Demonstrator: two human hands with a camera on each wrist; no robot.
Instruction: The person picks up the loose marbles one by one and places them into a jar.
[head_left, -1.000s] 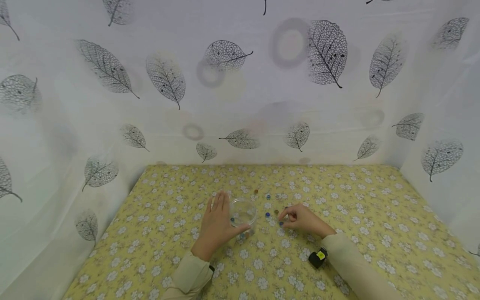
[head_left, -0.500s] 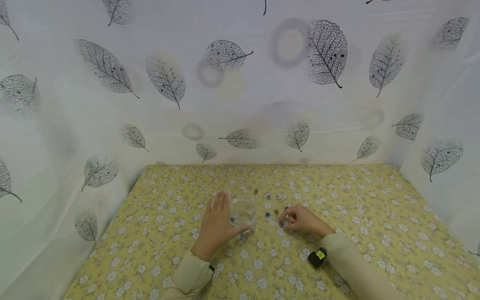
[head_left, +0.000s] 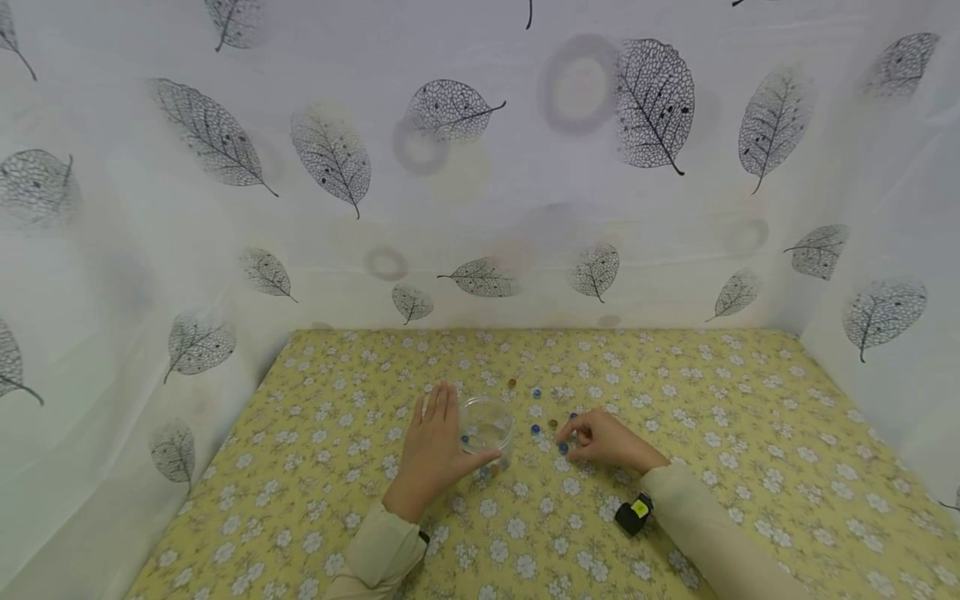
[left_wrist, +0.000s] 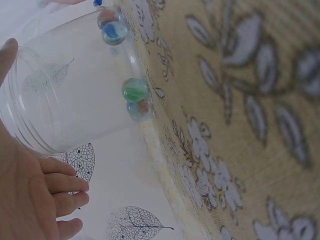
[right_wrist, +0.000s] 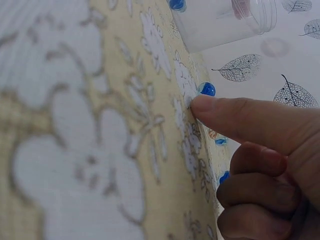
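Note:
A clear round jar [head_left: 487,423] stands on the flowered cloth, with several glass marbles [left_wrist: 135,90] at its bottom in the left wrist view. Against the jar's left side rests my left hand [head_left: 435,454], its fingers straight and its thumb reaching along the near side. To the right, my right hand [head_left: 606,442] is low over the cloth, thumb and forefinger apart with nothing held between them. A blue marble [head_left: 563,448] lies at the thumb tip; the right wrist view shows this blue marble [right_wrist: 206,89] just past the thumb [right_wrist: 220,111]. Whether they touch I cannot tell.
Between jar and right hand lies a blue marble [head_left: 536,430], with a brown marble [head_left: 552,423] beside it. Farther back are an amber marble [head_left: 512,383] and another blue one [head_left: 537,393]. A leaf-printed white curtain [head_left: 510,200] encloses the back and sides.
The right thumb has drawn back slightly from the blue marble, and more of that marble shows than a second ago. My left hand and the jar have not moved.

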